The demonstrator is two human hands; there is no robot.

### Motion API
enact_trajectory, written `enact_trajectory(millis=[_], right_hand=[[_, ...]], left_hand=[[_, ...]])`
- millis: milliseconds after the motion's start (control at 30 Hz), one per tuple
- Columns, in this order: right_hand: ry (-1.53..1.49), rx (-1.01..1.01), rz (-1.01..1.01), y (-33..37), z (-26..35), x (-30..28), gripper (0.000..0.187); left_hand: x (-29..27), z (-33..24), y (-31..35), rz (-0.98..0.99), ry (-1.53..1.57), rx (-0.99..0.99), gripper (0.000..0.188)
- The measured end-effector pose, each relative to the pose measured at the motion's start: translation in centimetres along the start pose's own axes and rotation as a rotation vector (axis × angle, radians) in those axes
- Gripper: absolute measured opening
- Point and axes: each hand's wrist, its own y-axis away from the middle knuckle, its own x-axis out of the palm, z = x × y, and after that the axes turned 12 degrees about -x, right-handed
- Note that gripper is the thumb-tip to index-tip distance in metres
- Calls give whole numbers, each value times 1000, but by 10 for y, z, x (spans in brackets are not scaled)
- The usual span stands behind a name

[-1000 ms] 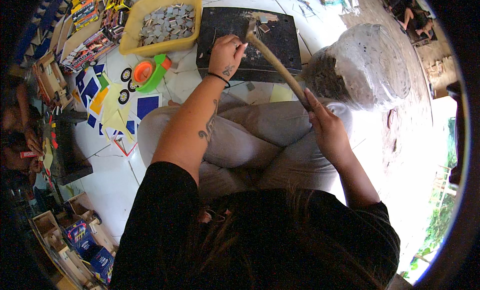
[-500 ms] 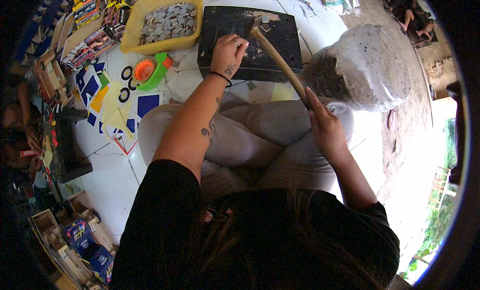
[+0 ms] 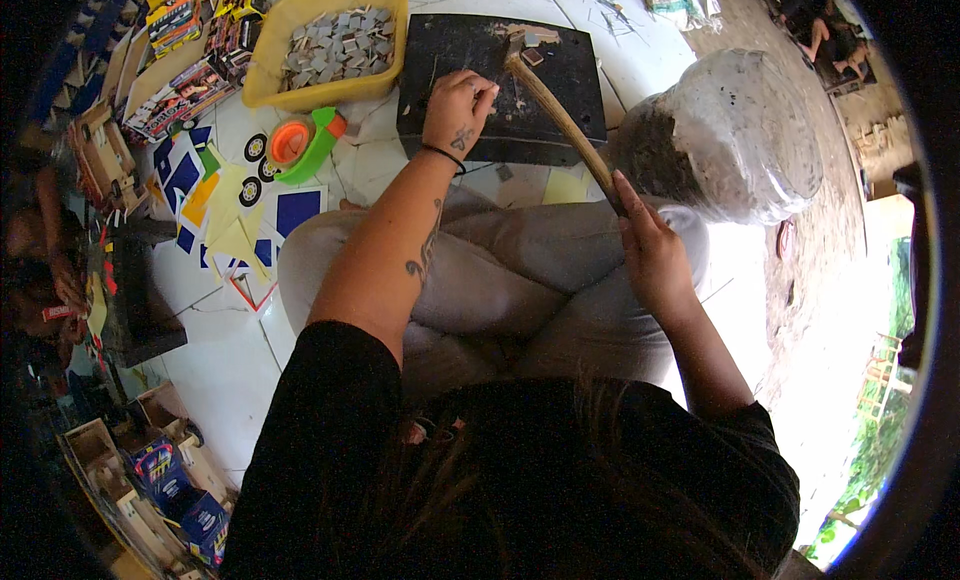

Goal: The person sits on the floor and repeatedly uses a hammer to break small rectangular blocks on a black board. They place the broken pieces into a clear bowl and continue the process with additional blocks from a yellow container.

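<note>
My right hand point(image 3: 655, 250) is wrapped round the lower end of a wooden-handled hammer point(image 3: 565, 125). The handle slants away to the left, and its dark head is over the far middle of a black block point(image 3: 430, 55), hard to make out. My left hand point(image 3: 460, 105) rests at the near left part of the block, left of the hammer. Its fingers are curled with thumb and forefinger together; whatever they pinch, if anything, is hidden. Small square pieces point(image 3: 532, 56) lie on the block beside the hammer head.
Beyond my left hand stands a yellow tub point(image 3: 260, 75) of small grey squares. A green and orange container point(image 3: 320, 145), black wheels point(image 3: 250, 190) and cut sheets point(image 3: 300, 210) lie left. A plastic-wrapped bundle point(image 3: 740, 140) stands right. Another person's hand point(image 3: 68, 285) works at far left.
The hammer's handle has shifted slightly and its head end shows a little more beside the small squares. Both hands stay in nearly the same places.
</note>
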Motion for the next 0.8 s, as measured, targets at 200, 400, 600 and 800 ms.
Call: enact_trajectory(millis=[200,400,600,800], right_hand=[[36,34,26,0,1,1,61],[-18,-28,-60,0,-1,3,58],[-6,-86,-198,-22,-22,1,46],[189,158,-116,-102,-91,8,31]], left_hand=[[-1,-1,1,-14,-45,29,16],[1,3,2,-9,6,-9,16],[-3,-5,1,-41,15,-24,15],[-33,-3,-20,-56,-85,-243,14]])
